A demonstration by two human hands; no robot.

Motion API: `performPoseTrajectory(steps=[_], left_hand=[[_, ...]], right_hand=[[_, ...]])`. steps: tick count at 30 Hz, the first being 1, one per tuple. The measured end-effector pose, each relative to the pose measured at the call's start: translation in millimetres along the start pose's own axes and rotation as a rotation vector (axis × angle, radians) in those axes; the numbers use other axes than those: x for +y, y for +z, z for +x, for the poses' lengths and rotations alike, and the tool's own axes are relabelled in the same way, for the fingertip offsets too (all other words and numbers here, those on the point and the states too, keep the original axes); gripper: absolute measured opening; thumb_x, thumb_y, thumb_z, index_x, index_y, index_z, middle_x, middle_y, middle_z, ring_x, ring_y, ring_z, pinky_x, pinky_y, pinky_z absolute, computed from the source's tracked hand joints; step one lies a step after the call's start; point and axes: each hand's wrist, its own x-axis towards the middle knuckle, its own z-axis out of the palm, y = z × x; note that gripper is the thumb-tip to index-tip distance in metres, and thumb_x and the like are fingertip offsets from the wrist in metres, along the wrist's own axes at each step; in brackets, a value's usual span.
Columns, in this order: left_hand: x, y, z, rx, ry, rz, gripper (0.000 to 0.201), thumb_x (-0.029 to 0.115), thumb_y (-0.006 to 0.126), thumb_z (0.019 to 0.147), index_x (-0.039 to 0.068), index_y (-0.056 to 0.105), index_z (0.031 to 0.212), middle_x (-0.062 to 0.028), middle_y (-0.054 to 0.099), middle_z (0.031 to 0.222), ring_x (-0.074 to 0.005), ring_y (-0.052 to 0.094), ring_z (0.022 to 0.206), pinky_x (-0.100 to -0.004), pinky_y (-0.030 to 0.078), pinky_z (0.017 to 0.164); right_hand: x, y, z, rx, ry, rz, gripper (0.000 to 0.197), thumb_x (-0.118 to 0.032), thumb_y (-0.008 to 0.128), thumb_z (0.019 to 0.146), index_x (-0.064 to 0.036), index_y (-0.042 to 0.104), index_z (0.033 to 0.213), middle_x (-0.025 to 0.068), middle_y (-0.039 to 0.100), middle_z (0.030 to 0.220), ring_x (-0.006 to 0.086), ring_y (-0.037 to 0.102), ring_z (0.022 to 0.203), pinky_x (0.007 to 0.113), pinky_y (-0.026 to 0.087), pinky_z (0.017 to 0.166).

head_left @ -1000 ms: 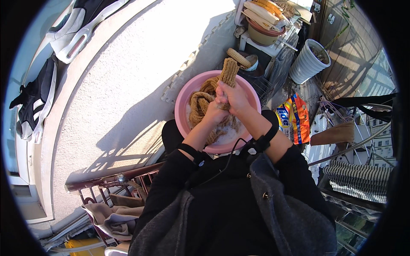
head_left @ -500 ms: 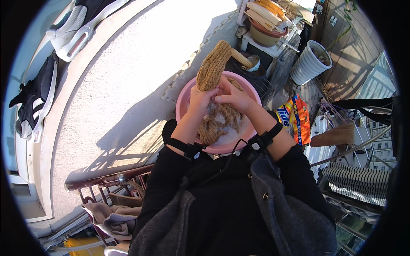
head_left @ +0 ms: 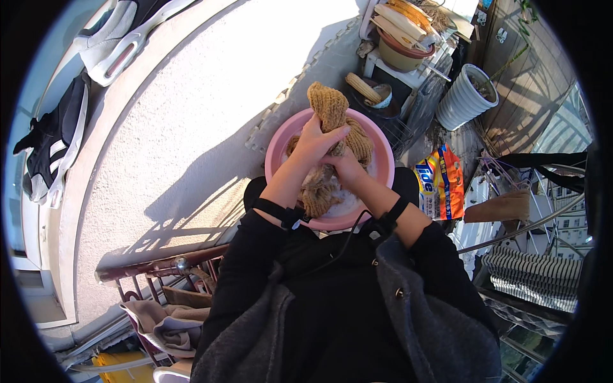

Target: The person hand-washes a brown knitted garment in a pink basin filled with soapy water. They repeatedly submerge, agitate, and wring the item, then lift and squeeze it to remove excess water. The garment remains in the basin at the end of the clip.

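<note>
A tan ribbed knit garment (head_left: 329, 105) is bunched between my hands above a pink basin (head_left: 276, 143). More of the wet knit lies in the basin among whitish suds (head_left: 345, 203). My left hand (head_left: 314, 139) is wrapped round the upper bunch, its thumb across the front. Just below and to the right, my right hand (head_left: 345, 165) closes on the lower part of the knit; its fingers are partly hidden. One end of the garment sticks up past my left hand, over the basin's far side.
Right of the basin stands an orange and yellow detergent bag (head_left: 440, 182). Beyond it are a white ribbed pot (head_left: 467, 96), a small bowl (head_left: 382, 96) and a plant pot (head_left: 403, 51) holding wood pieces. A dark red railing (head_left: 166, 265) runs at the left, with shoes (head_left: 57, 137) farther off.
The raised end of the knit has dropped lower and bunched up. My left hand has shifted up over it, while my right hand has moved down beneath.
</note>
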Motion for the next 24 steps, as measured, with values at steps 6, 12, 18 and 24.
performPoseTrajectory(steps=[6,12,18,24], left_hand=[[-42,-27,-33,-0.251,-0.024,0.269,0.103,0.023,0.086,0.069,0.002,0.024,0.149,-0.0135,0.045,0.138,-0.0185,0.045,0.125,-0.0347,0.035,0.105],[-67,-11,-52,-0.187,-0.15,0.2,0.076,0.016,0.08,0.066,0.004,0.045,0.132,-0.0108,0.053,0.124,-0.0252,0.052,0.115,-0.0346,0.042,0.098],[-81,2,-38,-0.139,0.107,0.725,0.069,0.022,0.077,0.063,0.006,0.05,0.125,-0.0139,0.06,0.112,-0.0314,0.06,0.103,-0.0362,0.048,0.09],[-87,-4,-40,0.077,0.069,0.635,0.058,0.02,0.075,0.066,0.005,0.054,0.118,-0.013,0.064,0.105,-0.0308,0.063,0.099,-0.0362,0.049,0.086]], right_hand=[[-23,-11,11,0.142,0.044,0.299,0.016,-0.011,0.06,0.09,-0.0039,0.06,0.076,0.0053,0.061,0.067,0.0167,0.059,0.061,0.03,0.05,0.062],[-21,-1,12,0.117,0.016,0.286,0.019,-0.013,0.062,0.09,-0.0054,0.058,0.073,0.0045,0.056,0.061,0.0147,0.053,0.051,0.028,0.045,0.051],[-20,6,19,0.191,0.0,0.199,0.018,-0.013,0.065,0.088,-0.0058,0.056,0.074,0.0031,0.054,0.06,0.0131,0.048,0.043,0.028,0.038,0.04],[-28,1,21,-0.103,-0.087,-0.273,0.018,-0.014,0.065,0.088,-0.0004,0.061,0.099,0.0064,0.064,0.082,0.0157,0.061,0.076,0.028,0.049,0.072]])
